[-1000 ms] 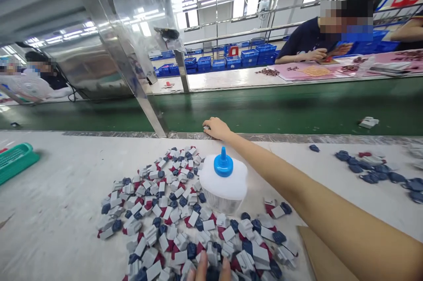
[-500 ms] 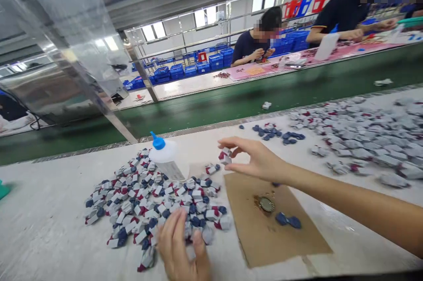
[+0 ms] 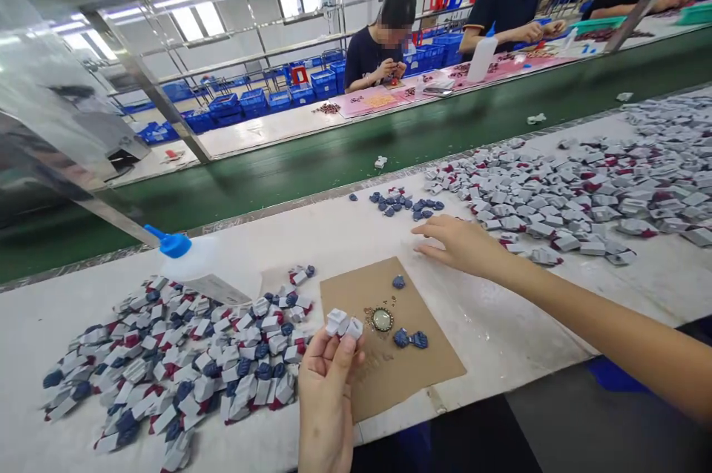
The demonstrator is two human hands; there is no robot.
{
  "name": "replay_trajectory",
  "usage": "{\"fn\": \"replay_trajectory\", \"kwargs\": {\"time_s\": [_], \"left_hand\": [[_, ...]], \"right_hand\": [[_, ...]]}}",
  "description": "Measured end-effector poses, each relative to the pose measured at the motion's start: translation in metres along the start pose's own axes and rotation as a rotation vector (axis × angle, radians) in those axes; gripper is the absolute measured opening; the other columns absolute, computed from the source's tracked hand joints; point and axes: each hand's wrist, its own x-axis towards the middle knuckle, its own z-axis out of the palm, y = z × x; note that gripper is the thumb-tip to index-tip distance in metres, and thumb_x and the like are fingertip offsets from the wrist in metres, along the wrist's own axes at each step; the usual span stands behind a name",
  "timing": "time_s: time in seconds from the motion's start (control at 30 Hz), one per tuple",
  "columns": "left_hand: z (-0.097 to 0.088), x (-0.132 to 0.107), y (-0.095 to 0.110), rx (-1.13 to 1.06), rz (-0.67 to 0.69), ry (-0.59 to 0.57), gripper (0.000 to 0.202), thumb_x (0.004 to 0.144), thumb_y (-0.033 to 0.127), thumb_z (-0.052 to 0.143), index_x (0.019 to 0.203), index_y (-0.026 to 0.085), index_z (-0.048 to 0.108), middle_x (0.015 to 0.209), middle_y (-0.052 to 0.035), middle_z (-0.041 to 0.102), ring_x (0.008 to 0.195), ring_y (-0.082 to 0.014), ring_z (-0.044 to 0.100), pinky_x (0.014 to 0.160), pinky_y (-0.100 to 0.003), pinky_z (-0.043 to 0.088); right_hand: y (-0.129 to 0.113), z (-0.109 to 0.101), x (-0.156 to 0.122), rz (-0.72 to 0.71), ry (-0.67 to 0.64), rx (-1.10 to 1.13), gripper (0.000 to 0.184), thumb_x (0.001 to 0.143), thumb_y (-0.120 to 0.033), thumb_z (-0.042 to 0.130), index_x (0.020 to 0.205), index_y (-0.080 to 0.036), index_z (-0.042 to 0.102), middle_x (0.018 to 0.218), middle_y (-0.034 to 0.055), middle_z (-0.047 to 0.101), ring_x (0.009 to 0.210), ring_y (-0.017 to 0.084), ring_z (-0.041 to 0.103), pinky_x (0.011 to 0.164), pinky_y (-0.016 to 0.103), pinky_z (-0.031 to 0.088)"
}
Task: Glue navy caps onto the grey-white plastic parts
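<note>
Two bare forearms, left hand (image 3: 325,391) and right hand (image 3: 459,245) ungloved, without rings.

White surface (image 3: 345,239): a heap of small grey, blue and red parts (image 3: 183,362) toward its left end, a brown cardboard sheet (image 3: 389,369) at the near edge, a blue-capped bottle (image 3: 205,273) lying tilted, loose grey parts (image 3: 584,191) spread toward the right end.

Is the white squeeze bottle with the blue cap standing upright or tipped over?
Tipped: the white squeeze bottle leans left, blue cap pointing sideways.
</note>
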Motion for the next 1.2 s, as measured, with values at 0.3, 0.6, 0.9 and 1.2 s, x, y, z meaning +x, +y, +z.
{"fn": "replay_trajectory", "kwargs": {"time_s": [0.3, 0.6, 0.9, 1.2], "left_hand": [[-0.006, 0.014, -0.002, 0.021, 0.011, 0.028, 0.032, 0.035, 0.027, 0.087, 0.058, 0.016, 0.067, 0.059, -0.0003, 0.070, 0.053, -0.0097, 0.065, 0.045, -0.009, 0.047], [-0.006, 0.011, -0.006, -0.059, -0.016, 0.000, 0.029, 0.042, 0.024, 0.085, 0.062, 0.015, 0.068, 0.056, -0.0006, 0.068, 0.052, -0.0096, 0.063, 0.044, -0.010, 0.046], [-0.014, -0.003, -0.004, -0.079, 0.030, -0.040, 0.021, 0.052, 0.019, 0.080, 0.065, 0.014, 0.064, 0.062, -0.0005, 0.069, 0.056, -0.0096, 0.063, 0.045, -0.012, 0.048], [-0.025, -0.011, -0.005, -0.071, 0.022, 0.002, 0.022, 0.053, 0.020, 0.080, 0.067, 0.014, 0.063, 0.064, -0.0001, 0.069, 0.059, -0.0100, 0.065, 0.046, -0.012, 0.048]], "right_hand": [[0.047, 0.020, 0.033, 0.152, -0.052, -0.193, 0.041, 0.088, -0.043, 0.039, 0.108, -0.016, 0.061, 0.100, 0.0147, 0.061, 0.088, 0.026, 0.057, 0.050, 0.027, 0.037], [0.047, 0.032, 0.063, 0.128, -0.133, -0.100, 0.029, 0.079, -0.041, 0.048, 0.090, -0.018, 0.063, 0.093, 0.0106, 0.062, 0.079, 0.025, 0.058, 0.054, 0.030, 0.037], [0.020, 0.018, 0.044, 0.231, -0.190, 0.422, 0.030, 0.073, -0.047, 0.056, 0.085, -0.020, 0.056, 0.059, 0.0010, 0.058, 0.052, 0.016, 0.054, 0.054, 0.030, 0.041], [-0.069, -0.013, -0.009, 0.114, -0.369, 0.823, 0.040, 0.085, -0.049, 0.043, 0.100, -0.016, 0.061, 0.082, 0.0092, 0.066, 0.066, 0.018, 0.060, 0.051, 0.028, 0.047]]}}
